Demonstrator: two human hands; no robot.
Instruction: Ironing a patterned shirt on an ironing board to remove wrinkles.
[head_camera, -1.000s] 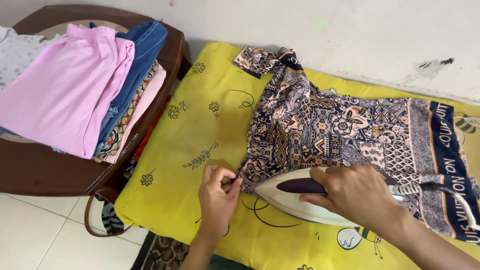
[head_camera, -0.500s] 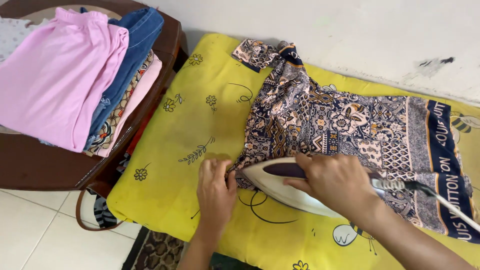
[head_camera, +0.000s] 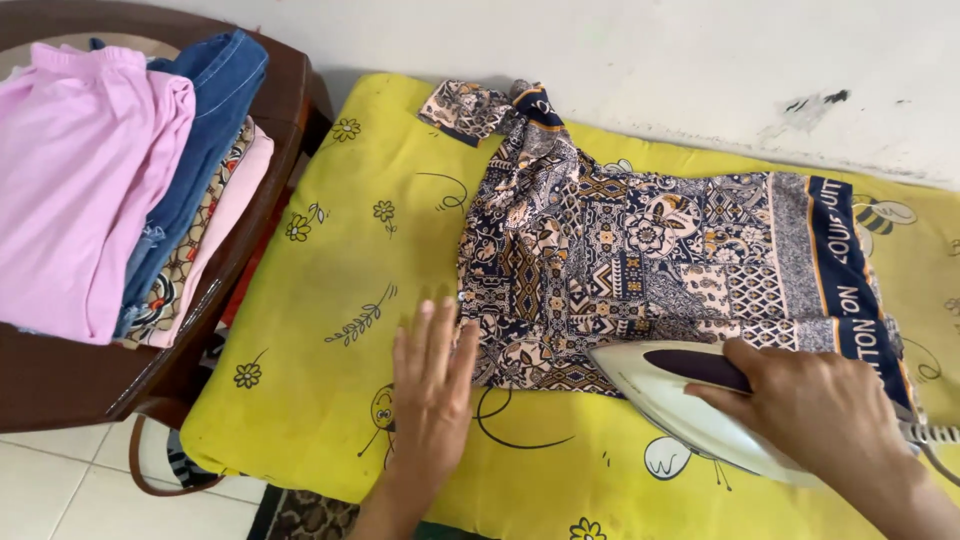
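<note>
A white iron (head_camera: 690, 405) is gripped by the right hand (head_camera: 815, 410) on a patterned garment (head_camera: 650, 270); the left hand (head_camera: 430, 385), fingers released, is pressed flat at its left edge.

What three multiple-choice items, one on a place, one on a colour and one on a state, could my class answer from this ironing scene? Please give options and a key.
1. Where does the iron rest?
A. on the lower edge of the patterned garment
B. on the folded clothes
C. on the floor tiles

2. What colour is the padded cloth under the garment?
A. white
B. yellow
C. blue

3. How is the left hand placed?
A. clenched around the iron's handle
B. lifted clear of the pad
C. flat, fingers spread, at the garment's left edge

Key: 1 A, the iron's tip overlaps the garment's lower hem, with the right hand on its handle. 2 B, the pad is yellow with drawn flowers. 3 C, the palm lies down with the fingertips touching the fabric.
</note>
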